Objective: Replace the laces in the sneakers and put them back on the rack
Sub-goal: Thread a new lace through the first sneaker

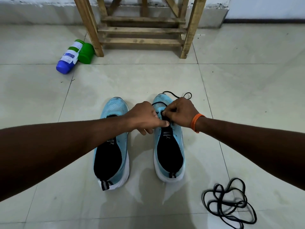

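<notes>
- A bottle (70, 57) with a blue cap lies on its side at the far left, touching a green cup (85, 52) that lies against the leg of the wooden rack (142, 30).
- A loose black lace (229, 205) lies tangled on the floor at the near right, well apart from the shoes.
- The floor (239, 96) has pale large tiles. Behind the rack is a light wall.
- The left sneaker (112, 146) and the right sneaker (170, 146) stand side by side, near each other in the middle of the floor. Their long axes run away from the person, with the toes toward the rack.
- The left hand (145, 116) is at the right sneaker with the thumb straight and the other fingers curled. I cannot tell what they grip.
- The right hand (178, 113), with an orange band (197, 123) on the wrist, pinches a black lace (179, 96) at the front holes. The lace loops past the toe.
</notes>
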